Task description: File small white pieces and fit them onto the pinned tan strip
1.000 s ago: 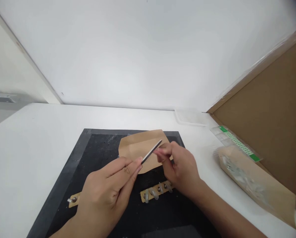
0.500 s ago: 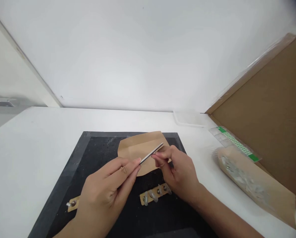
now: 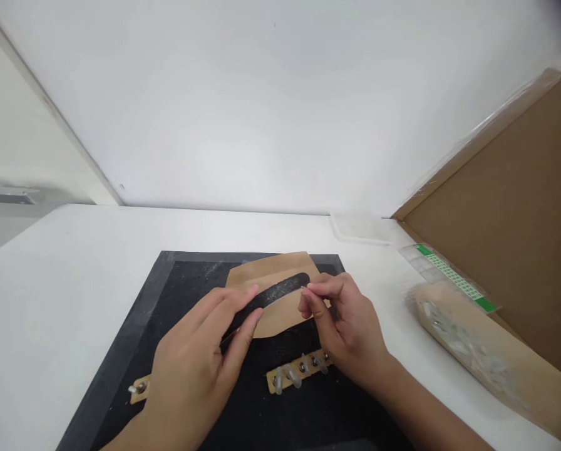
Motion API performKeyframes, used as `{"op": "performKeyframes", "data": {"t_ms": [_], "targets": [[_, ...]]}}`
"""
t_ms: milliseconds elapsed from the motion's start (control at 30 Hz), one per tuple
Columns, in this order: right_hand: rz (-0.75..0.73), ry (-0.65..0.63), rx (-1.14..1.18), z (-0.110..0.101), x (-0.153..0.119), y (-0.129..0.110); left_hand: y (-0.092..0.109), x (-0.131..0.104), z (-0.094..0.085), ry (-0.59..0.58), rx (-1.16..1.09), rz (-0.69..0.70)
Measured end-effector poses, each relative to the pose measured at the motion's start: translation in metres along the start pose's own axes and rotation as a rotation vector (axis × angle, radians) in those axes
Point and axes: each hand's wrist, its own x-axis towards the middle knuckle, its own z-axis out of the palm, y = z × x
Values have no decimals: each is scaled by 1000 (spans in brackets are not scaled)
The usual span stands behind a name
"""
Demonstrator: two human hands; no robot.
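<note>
My left hand grips a black nail file between thumb and fingers; its dark, whitened flat face is in view and its rounded end points up to the right. Close to that end, my right hand has thumb and index finger pinched together. A tiny pale bit shows at those fingertips by the file's edge, too small to name. Under both hands lies a sheet of brown paper. Below it, a yellowish strip carries several clear nail tips on small round mounts, its right end partly behind my right hand.
A black mat covers part of the white table. Another yellowish strip is half hidden by my left hand. On the right are a bag of clear pieces, a clear case with a green label and a shallow translucent tray.
My left hand has rolled the nail file from edge-on to showing its dark flat face. My right hand stays pinched near its far end. The whole view has shifted slightly.
</note>
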Motion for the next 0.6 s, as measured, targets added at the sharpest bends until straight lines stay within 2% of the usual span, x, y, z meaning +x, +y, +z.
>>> {"op": "performKeyframes", "data": {"t_ms": [100, 333, 433, 600], "targets": [[-5, -11, -9, 1, -1, 0, -1, 1, -2, -7, -22, -42], [-32, 14, -150, 6, -2, 5, -1, 2, -3, -194, -267, -164], [-31, 30, -192, 11, -3, 4, 0, 1, -2, -207, -288, -168], [-127, -68, -173, 16, -2, 2, 1, 3, -1, -212, -289, -162]]}}
